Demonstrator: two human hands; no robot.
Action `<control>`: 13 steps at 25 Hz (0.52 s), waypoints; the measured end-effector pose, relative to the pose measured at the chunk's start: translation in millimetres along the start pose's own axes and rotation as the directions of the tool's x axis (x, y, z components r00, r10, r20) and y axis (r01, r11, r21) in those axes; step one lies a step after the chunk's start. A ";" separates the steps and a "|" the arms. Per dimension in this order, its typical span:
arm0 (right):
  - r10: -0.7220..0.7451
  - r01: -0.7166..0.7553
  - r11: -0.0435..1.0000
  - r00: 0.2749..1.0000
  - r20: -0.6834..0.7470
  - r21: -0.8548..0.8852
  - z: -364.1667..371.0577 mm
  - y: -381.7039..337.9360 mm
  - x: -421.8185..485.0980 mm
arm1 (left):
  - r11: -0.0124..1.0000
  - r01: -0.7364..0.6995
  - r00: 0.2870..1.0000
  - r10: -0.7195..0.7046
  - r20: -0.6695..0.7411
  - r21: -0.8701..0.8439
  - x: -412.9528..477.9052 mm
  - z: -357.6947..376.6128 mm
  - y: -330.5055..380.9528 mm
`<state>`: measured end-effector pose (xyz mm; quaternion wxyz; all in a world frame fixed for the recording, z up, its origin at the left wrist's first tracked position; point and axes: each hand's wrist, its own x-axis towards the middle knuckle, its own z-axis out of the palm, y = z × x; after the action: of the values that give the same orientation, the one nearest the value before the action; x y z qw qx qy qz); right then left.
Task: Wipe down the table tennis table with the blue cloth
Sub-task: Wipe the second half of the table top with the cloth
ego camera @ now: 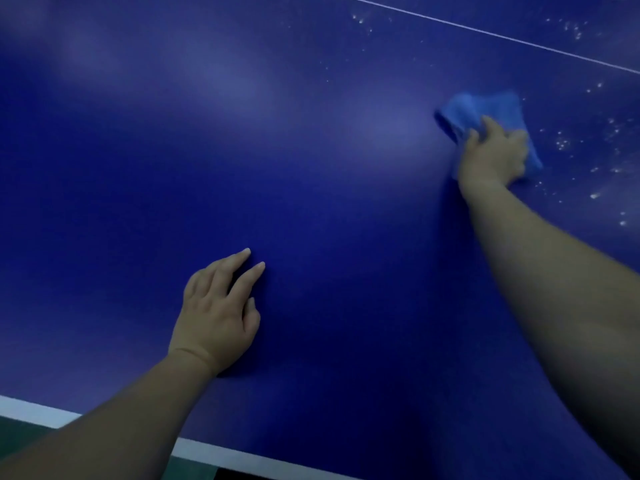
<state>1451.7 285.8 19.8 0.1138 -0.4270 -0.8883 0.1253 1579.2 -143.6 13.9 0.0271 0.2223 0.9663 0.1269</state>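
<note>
The dark blue bench (311, 168) carries a thin white line (485, 32) across its far right corner and a broad white stripe (34, 408) along its near edge, with green floor (20, 431) below it. Pale specks (562, 143) dot the surface toward the right edge. The blue cloth (485, 105) lies bunched on the bench just left of the specks, under the right hand (491, 157), whose curled fingers grip it. The left hand (218, 313) rests flat near the near edge, fingers straight, well apart from the cloth.

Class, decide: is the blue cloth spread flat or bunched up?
Bunched: the blue cloth lies crumpled in folds under the right hand, which grips it.
</note>
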 end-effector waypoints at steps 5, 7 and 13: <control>-0.048 0.047 0.997 0.999 0.018 0.063 -7.2 10.9 -143.7 | 1.000 0.007 1.000 -0.007 0.021 0.001 0.3 -0.3 -0.4; -0.467 0.442 0.878 0.875 0.128 0.184 -5.7 -21.9 -200.5 | 1.000 0.003 1.000 -0.003 0.010 0.009 0.1 0.8 -0.4; -0.748 0.723 0.661 0.656 0.103 0.199 -14.6 -4.9 -144.7 | 1.000 0.013 1.000 -0.013 0.010 -0.010 -0.3 -0.5 0.6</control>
<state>1540.8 170.7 21.3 0.1059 -0.0081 -0.9801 0.1675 1579.6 -143.3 14.5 0.0338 0.2166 0.9669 0.1304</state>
